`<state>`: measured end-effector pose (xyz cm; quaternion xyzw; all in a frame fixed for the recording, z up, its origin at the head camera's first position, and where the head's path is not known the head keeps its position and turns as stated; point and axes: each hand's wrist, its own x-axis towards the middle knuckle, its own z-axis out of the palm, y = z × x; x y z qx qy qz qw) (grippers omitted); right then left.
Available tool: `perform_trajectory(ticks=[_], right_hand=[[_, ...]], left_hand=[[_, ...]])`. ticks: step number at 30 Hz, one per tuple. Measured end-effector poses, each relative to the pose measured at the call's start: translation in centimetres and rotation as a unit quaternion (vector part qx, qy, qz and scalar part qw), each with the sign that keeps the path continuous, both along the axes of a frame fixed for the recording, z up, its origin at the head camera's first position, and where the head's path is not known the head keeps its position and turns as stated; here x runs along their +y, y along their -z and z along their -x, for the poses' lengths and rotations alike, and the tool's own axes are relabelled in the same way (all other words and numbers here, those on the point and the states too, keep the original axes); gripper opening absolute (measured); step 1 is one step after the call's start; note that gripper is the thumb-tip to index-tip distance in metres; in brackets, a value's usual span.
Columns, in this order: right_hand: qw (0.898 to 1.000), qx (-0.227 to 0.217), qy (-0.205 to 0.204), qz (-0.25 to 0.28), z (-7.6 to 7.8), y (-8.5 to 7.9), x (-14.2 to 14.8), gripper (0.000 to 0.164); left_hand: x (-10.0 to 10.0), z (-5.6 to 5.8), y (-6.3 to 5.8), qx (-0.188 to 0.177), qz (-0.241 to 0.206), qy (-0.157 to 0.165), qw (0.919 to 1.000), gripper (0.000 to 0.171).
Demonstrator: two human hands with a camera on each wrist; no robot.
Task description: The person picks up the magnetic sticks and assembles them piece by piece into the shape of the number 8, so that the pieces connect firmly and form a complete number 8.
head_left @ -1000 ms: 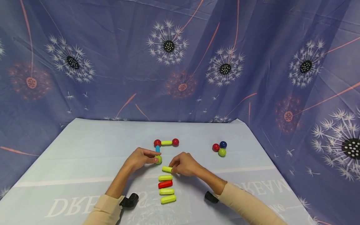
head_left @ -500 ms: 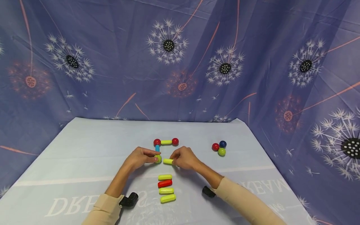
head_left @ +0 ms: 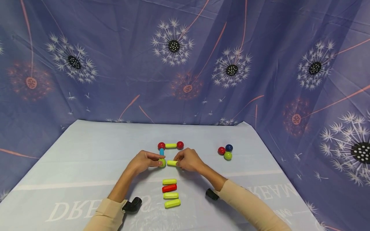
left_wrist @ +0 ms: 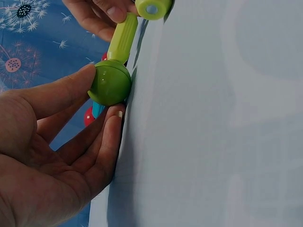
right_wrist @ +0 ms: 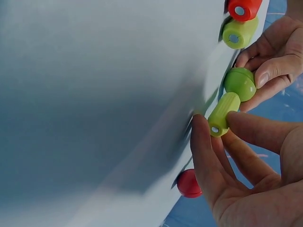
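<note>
My left hand (head_left: 144, 162) holds a green ball (left_wrist: 110, 84) between thumb and fingers, low over the white tabletop. A blue rod (head_left: 162, 152) runs from that ball back to a red ball (head_left: 161, 146). From there a yellow-green rod (head_left: 171, 145) leads right to a second red ball (head_left: 180, 145). Opposite, my right hand (head_left: 189, 160) pinches another yellow-green magnetic rod (right_wrist: 224, 113), whose exposed end has a silver dot. It points at the green ball; the head view shows a narrow gap between them. My right fingers hide the rod's right end there.
Nearer the front lies a column of loose rods: a yellow-green rod (head_left: 169, 182), a red rod (head_left: 169, 188) and two more yellow-green ones. At the right sit a red ball (head_left: 221, 151), a dark blue ball (head_left: 229, 148) and a green ball (head_left: 228, 156). A patterned curtain (head_left: 115, 64) hangs behind.
My right hand has carried its yellow-green rod away from the loose column, back towards the green ball and level with it. The left hand has stayed on the ball.
</note>
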<state>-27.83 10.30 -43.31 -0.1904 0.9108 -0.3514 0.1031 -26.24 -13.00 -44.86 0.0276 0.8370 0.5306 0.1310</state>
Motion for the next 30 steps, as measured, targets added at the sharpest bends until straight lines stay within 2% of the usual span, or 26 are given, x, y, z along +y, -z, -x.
perform_trajectory(ticks=[12,22,30], right_hand=[[1.0,-0.001,0.011,0.006,0.03,-0.22,-0.44,0.014],[0.999,-0.005,0.022,0.028,0.16,0.04,-0.39,0.012],[0.999,-0.003,0.024,0.028,0.02,-0.06,-0.36,0.011]], left_hand=[[-0.03,-0.35,-0.22,0.011,-0.004,0.004,0.9999,0.032],[0.0,-0.18,-0.12,0.008,-0.005,-0.001,1.0,0.031],[0.06,-0.2,-0.05,0.003,0.002,-0.003,1.0,0.031]])
